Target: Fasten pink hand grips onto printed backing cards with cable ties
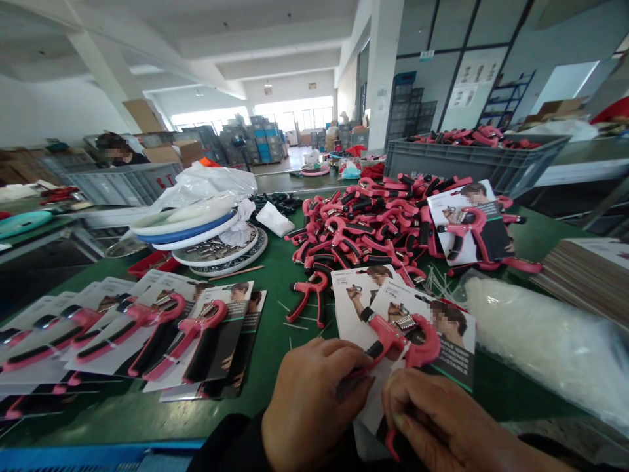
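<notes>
So that it presumably lies steady on the printed card (455, 351), the pink grip (426, 346), lower right, is grasped by the left hand's (317, 396) and right hand's (439, 413) fingers.

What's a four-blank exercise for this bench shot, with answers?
1. The left hand and right hand are at a hand grip on a printed ____.
2. The tabletop is coloured ____.
3. The crate behind the loose grips is coloured ____.
4. The row of carded grips lies to the ____ of both hands.
Missing words: card; green; grey; left.
</notes>
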Demonstrator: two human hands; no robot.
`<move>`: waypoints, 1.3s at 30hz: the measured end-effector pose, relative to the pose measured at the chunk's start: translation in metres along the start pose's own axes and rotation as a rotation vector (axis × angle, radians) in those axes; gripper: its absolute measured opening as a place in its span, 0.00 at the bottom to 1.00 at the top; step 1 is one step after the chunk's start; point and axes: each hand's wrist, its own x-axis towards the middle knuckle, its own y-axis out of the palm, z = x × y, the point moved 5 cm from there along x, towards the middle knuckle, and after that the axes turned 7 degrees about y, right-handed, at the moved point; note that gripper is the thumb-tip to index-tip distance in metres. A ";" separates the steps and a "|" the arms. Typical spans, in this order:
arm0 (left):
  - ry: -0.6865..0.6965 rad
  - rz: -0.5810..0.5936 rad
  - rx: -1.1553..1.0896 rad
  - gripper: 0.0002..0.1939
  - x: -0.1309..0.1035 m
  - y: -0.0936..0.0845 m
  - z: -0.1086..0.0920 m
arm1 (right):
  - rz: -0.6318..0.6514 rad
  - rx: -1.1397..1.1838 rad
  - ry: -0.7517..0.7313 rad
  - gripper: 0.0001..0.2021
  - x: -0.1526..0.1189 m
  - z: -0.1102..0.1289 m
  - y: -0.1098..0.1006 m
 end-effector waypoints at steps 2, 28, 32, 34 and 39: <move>0.024 -0.031 0.027 0.07 0.000 0.000 -0.003 | -0.005 0.065 0.017 0.07 0.000 -0.003 -0.001; -0.143 -0.261 0.201 0.07 -0.025 0.018 0.001 | -0.078 -0.638 0.670 0.10 0.028 -0.183 -0.071; -0.137 -0.293 0.187 0.07 -0.021 0.009 -0.004 | -0.005 -0.588 0.720 0.10 0.040 -0.183 -0.068; -0.085 -0.322 0.159 0.08 -0.014 0.003 -0.012 | 0.008 -0.537 0.727 0.10 0.041 -0.186 -0.070; -0.068 -0.106 0.145 0.06 0.020 0.007 -0.028 | -0.030 -0.384 0.760 0.08 0.033 -0.188 -0.084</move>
